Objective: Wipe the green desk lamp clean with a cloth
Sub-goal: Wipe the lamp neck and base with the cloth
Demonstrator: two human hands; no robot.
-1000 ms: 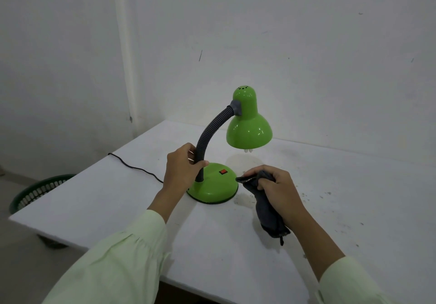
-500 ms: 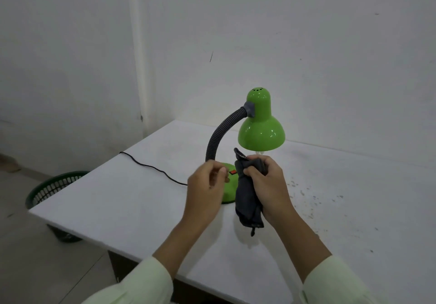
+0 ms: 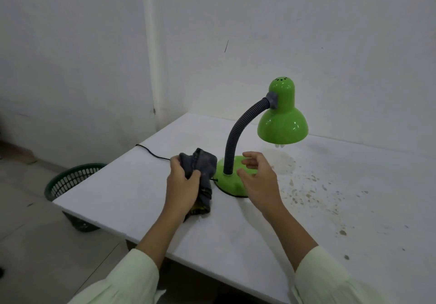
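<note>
I am gripping the dark cloth [image 3: 200,169] in my left hand [image 3: 181,185] at frame center, while my right hand [image 3: 258,181] is hovering open over the green desk lamp [image 3: 278,119] base.

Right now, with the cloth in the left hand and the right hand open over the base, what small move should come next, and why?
Probably the right hand should close on the lamp's base or gooseneck to steady it. It hovers open there, gripping nothing, while the left hand holds the bunched dark cloth against the base's left edge, ready to wipe.
</note>
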